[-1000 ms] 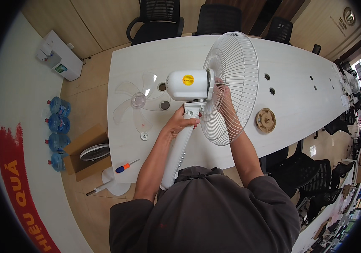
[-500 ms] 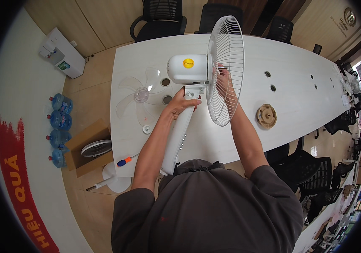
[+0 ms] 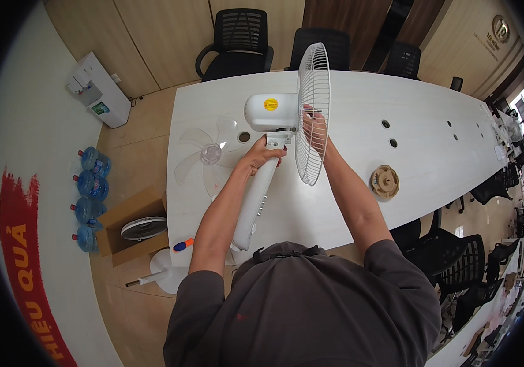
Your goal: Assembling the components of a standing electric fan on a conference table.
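A white electric fan leans across the table, its motor housing (image 3: 262,119) bearing a round yellow sticker. Just under that housing, my left hand (image 3: 261,155) is wrapped round the top of the white neck column (image 3: 254,205). The rear wire guard (image 3: 313,72) stands upright against the front of the motor. My right hand (image 3: 314,129) reaches into the guard, fingers curled close around the base of the dark motor shaft (image 3: 316,111). Wires and fingers hide what they pinch. A clear fan blade (image 3: 211,153) lies flat on the table, left of my left hand.
On the white table (image 3: 354,214) lie a brown round moulded piece (image 3: 385,182) and a blue-orange screwdriver (image 3: 183,244). Left of the table are an open carton (image 3: 110,225) holding another guard, a white round base (image 3: 165,278) and water bottles (image 3: 89,211). Chairs (image 3: 240,37) line the far side.
The view has tilted, so the table sits lower in the picture. The fan's guard appears turned more edge-on and slightly farther left. Both hands keep their places on the fan.
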Tool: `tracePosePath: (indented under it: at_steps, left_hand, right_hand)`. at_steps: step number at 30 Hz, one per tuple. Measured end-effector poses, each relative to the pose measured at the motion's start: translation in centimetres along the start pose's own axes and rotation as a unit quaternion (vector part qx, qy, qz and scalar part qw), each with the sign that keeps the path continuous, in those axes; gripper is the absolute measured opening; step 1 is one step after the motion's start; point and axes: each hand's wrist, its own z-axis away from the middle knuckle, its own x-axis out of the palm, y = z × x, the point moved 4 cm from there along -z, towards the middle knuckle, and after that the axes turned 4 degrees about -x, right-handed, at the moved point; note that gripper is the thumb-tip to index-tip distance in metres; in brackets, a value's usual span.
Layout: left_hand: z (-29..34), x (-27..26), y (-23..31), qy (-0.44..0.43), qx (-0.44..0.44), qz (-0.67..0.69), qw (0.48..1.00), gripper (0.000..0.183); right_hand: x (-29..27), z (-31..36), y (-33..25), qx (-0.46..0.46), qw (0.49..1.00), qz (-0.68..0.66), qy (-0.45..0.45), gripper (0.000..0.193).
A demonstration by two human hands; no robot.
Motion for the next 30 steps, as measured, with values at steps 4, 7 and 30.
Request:
tracePosePath:
  at_steps: [4,7,30]
  left_hand:
    - [-0.3,-0.3,0.3,0.006,-0.018,-0.002,1.0,0.048]
    - [-0.5,-0.6,0.6,0.01,-0.021,0.015,1.0,0.048]
    - [-0.5,-0.6,2.2,0.022,-0.001,0.009,1.0,0.048]
  right_hand:
    - [0.0,-0.8,0.4,-0.005,1.0,-0.024,0.002,0.039]
    - [0.2,-1.7,0.5,0.015,1.0,-0.011,-0.011,0.04]
    - [3.7,-2.8,-0.5,-0.026,0.995,-0.098,-0.014,0.041]
